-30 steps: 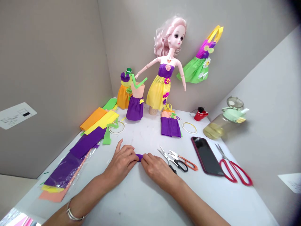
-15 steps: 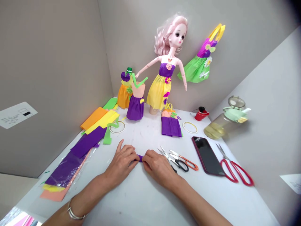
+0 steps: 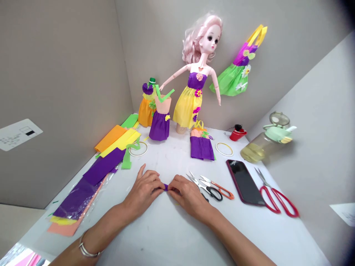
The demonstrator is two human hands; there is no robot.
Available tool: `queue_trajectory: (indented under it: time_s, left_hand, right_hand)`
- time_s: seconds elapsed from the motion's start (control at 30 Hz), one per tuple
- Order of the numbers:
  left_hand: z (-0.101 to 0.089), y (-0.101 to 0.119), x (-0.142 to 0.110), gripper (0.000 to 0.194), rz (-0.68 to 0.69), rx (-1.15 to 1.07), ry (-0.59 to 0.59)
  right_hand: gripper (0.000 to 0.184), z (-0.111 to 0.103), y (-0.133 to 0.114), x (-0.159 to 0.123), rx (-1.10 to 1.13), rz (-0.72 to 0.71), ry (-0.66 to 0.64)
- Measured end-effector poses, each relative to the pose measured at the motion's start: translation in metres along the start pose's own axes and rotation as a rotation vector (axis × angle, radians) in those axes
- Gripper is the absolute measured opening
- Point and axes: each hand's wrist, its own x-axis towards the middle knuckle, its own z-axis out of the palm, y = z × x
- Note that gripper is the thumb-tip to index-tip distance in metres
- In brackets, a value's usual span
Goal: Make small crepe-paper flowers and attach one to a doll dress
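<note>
Between my two hands is a small purple strip, crepe paper by its look [image 3: 166, 187], mostly covered by my fingers. My left hand [image 3: 144, 188] pinches its left end, with the index finger raised. At the right end, my right hand [image 3: 185, 192] is closed on the same strip, fingertips pressed together. Just right of my right hand lie black-handled scissors [image 3: 206, 189] and orange-handled snips [image 3: 222, 190]. To the left are a purple folded sheet [image 3: 102, 168] and a light green strip [image 3: 127, 159] lying over a roll of tape [image 3: 142, 149].
A doll [image 3: 198, 79] in a purple and yellow dress stands at the back, beside small paper dresses [image 3: 160, 123]. Along the right are a phone [image 3: 244, 183], red-handled scissors [image 3: 277, 197], a drink bottle [image 3: 260, 146] and a red bucket [image 3: 237, 135]. Orange sheets [image 3: 111, 138] lie back left.
Both hands stay in nearly the same place on the purple strip. My right fingers have shifted slightly, and less of the strip shows between the hands.
</note>
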Motion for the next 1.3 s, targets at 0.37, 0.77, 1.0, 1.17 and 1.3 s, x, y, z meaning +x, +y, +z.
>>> queue_trajectory:
  time_s: [0.37,0.77,1.0,1.17,1.3]
  left_hand:
    - [-0.002,0.000,0.002,0.009,-0.052,-0.027,-0.029]
    - [-0.002,-0.001,0.004,0.010,0.006,0.019,0.041]
    - [-0.004,0.004,0.004,0.015,0.080,0.089,0.081]
    - [-0.004,0.006,0.003,0.018,0.129,0.180,0.072]
    - [-0.003,0.005,0.001,0.023,0.188,0.244,0.093]
  right_hand:
    - [0.016,-0.004,-0.001,0.001,0.081,0.064,-0.003]
    - [0.015,0.006,0.003,0.001,-0.137,-0.022,0.066]
    - [0.015,0.015,0.010,-0.004,-0.351,-0.202,0.129]
    - [0.017,0.009,0.009,-0.010,-0.475,-0.327,0.074]
    - [0.018,0.004,0.003,-0.014,-0.581,-0.407,0.032]
